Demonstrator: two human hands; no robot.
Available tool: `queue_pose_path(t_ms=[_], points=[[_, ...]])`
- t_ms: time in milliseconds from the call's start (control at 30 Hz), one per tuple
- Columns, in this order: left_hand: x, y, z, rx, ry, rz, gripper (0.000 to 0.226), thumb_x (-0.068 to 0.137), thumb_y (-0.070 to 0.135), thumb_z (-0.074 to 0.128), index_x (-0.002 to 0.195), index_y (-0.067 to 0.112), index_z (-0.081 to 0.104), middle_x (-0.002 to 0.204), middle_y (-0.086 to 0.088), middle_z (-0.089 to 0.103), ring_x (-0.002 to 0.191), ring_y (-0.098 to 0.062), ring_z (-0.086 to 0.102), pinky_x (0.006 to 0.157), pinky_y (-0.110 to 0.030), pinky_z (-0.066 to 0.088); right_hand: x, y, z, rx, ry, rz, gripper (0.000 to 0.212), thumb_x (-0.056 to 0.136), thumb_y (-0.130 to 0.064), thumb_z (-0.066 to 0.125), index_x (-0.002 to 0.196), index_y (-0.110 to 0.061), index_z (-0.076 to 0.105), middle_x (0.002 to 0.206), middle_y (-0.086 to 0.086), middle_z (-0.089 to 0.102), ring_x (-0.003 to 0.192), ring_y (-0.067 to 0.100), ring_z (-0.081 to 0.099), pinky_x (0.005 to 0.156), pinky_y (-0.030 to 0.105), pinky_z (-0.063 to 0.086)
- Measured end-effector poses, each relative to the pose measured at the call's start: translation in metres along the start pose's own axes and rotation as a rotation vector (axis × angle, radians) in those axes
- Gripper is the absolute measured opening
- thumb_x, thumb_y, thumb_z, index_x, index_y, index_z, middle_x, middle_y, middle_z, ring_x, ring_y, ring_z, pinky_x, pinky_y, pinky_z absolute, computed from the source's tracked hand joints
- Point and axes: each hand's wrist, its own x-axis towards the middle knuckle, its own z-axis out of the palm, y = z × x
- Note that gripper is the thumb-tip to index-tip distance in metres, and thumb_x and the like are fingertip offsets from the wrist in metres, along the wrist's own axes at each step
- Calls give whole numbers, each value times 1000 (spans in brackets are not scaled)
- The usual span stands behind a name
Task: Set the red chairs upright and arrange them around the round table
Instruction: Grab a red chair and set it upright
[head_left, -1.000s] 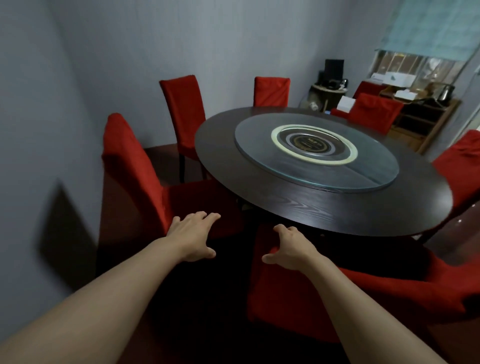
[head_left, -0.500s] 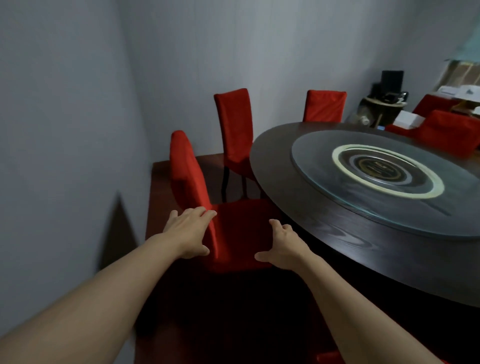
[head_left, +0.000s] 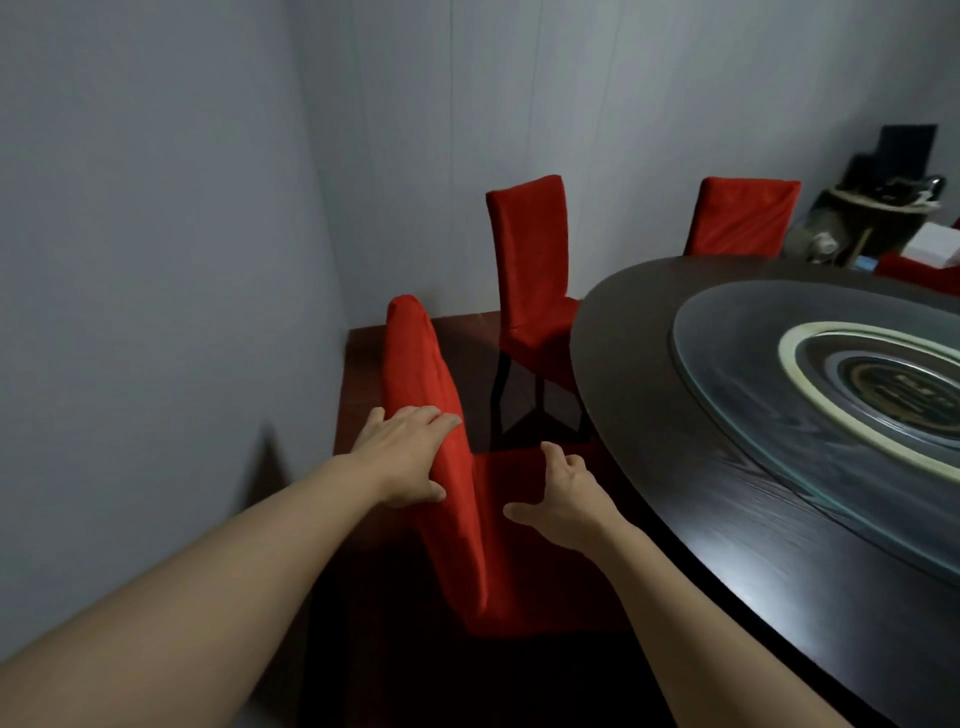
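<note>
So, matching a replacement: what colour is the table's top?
Very dark brown, almost black, table; head view.

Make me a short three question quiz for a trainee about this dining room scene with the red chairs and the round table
1. True or false: the left hand rests on the backrest of the nearest red fabric-covered chair.
2. Which hand reaches toward that chair's seat? A) left B) right
3. Fill in: on the dark round wooden table lies a round ____ turntable.

Key: 1 true. 2 B, the right hand, fingers spread, holding nothing. 3 glass.
</note>
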Motion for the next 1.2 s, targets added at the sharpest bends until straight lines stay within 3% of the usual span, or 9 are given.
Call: queue_pose_path(t_ms=[467, 633, 833, 1200], points=[[210, -84, -8, 54, -50, 316, 88, 79, 52, 67, 149, 28, 19, 152, 1, 29, 139, -20, 28, 109, -47, 22, 144, -44, -15, 73, 154, 249, 92, 83, -47, 68, 151, -18, 12, 148, 14, 28, 131, 30, 40, 105, 44, 39], [267, -54, -4, 44, -87, 503, 89, 79, 51, 68, 149, 28, 19, 152, 2, 29, 140, -20, 28, 111, -49, 19, 161, -11, -21, 114, 162, 433, 91, 80, -48, 69, 149, -18, 17, 144, 15, 32, 129, 31, 41, 104, 42, 40], [314, -13, -2, 93, -107, 644, 89, 81, 49, 67, 150, 27, 17, 154, 2, 26, 142, -20, 24, 113, -50, 15, 193, 23, -30, 128, 234, 501, 89, 82, -47, 68, 148, -16, 17, 146, 14, 30, 131, 31, 38, 103, 43, 40], [399, 27, -1, 193, -131, 997, 84, 80, 50, 67, 147, 28, 22, 149, 2, 35, 137, -20, 32, 108, -47, 20, 223, 25, -39, 190, 310, 799, 87, 80, -48, 69, 147, -19, 20, 146, 12, 30, 131, 30, 38, 103, 39, 38]])
